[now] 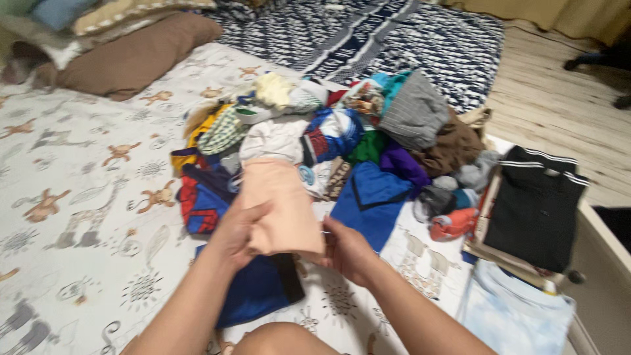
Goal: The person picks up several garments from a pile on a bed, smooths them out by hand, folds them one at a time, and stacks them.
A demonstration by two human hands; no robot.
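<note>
Pale peach soft cloth garment (279, 207), folded, plain, slightly creased, grasped by left hand (235, 231) and right hand (346, 250), above animal-print bedsheet (85, 197)

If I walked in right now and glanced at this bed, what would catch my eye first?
Most likely the big jumbled pile of colourful clothes heaped in the middle of the animal-print bed sheet. Just in front of it, the left hand and right hand both hold a peach-coloured cloth. To the right, near the bed's edge, sits a neat stack topped by a folded black garment.
</note>
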